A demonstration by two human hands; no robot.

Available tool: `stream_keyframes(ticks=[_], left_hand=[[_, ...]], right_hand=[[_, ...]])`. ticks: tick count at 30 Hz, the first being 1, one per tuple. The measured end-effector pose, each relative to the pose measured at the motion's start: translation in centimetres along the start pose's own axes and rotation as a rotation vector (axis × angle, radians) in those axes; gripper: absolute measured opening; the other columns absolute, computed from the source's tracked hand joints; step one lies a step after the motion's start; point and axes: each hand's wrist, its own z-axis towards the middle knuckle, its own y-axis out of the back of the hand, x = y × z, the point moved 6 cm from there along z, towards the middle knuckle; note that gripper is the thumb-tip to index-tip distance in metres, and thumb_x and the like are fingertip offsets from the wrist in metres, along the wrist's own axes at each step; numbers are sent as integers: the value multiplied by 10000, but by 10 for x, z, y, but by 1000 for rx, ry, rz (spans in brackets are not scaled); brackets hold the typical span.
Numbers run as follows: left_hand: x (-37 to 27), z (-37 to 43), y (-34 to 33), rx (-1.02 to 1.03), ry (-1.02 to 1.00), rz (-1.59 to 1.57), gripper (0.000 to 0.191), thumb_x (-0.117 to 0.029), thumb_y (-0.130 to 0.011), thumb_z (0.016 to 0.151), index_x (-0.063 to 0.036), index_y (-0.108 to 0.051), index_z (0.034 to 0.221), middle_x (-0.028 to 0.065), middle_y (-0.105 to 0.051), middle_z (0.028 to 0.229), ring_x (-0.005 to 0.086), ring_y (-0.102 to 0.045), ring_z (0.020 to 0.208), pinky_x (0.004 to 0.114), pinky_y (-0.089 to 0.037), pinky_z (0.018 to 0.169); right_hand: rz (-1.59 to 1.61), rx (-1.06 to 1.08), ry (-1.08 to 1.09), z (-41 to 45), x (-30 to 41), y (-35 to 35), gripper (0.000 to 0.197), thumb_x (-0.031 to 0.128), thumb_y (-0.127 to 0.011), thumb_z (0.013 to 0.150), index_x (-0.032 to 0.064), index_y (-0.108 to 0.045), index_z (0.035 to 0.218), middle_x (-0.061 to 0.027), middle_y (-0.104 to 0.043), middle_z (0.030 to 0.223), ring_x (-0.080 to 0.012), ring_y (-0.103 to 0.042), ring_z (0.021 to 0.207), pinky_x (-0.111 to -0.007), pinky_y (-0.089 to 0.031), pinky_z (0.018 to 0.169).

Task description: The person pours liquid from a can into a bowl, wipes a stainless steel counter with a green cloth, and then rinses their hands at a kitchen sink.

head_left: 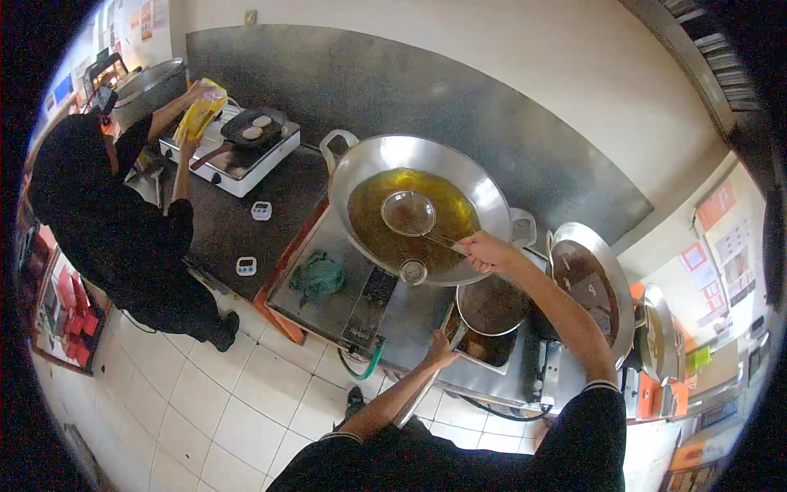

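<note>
My right hand (489, 252) grips the handle of a small round wire-mesh strainer (408, 213). Its mesh is over or in the yellow oil (455, 203) of a large metal wok (393, 150); I cannot tell whether it touches the oil. Lower down, my left hand (441, 352) is closed around the long handle of a larger round strainer (492, 307). That strainer lies beside the wok, above a rectangular metal tray (501, 369) with dark contents. A round dial thermometer (413, 272) sits at the wok's near rim.
Left of the wok lies a green cloth (318, 275). Two digital timers (261, 210) rest on the dark counter (221, 237). A co-worker (117, 227) holds a yellow packet (201, 114) near a pan (253, 128) on a stove. More woks (584, 289) stand to the right.
</note>
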Motion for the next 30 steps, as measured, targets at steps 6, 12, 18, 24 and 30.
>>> stream_keyframes(ticks=[6,12,18,24,30], left_hand=[[3,8,1,-119,-18,232,892,-321,-617,724,173,-115,1270,353,-167,1322,443,-175,1253,412,-145,1062],[-1,0,4,-11,-66,79,966,-353,-617,717,175,-34,1278,364,-62,1348,448,-113,1277,412,-188,1056],[35,15,-28,-129,40,177,942,-353,-615,718,185,-71,1267,392,-87,1322,463,-162,1254,430,-203,1043],[30,21,-31,-129,-116,346,928,-389,-579,739,176,-79,1280,381,-57,1341,469,-113,1268,416,-160,1059],[26,15,-6,-114,-75,251,899,-401,-594,723,186,-171,1257,395,-121,1320,461,-138,1265,409,-173,1056]], right_hand=[[282,120,137,17,-20,16,62,126,-492,840,70,-491,866,-22,-423,556,-80,-415,422,-204,-275,307],[531,103,33,0,-29,24,80,121,-500,827,115,-476,904,-39,-451,627,-98,-435,441,-193,-306,327],[308,-137,80,-31,-39,30,237,97,-432,850,52,-476,1079,7,-371,576,-45,-304,415,-186,-203,314],[202,-225,95,-127,-76,59,277,118,-501,815,93,-449,1086,-53,-481,618,-91,-397,408,-212,-275,307],[-92,-783,149,-248,-147,15,330,199,-498,872,83,-464,1178,24,-421,623,-43,-376,461,-185,-291,373]])
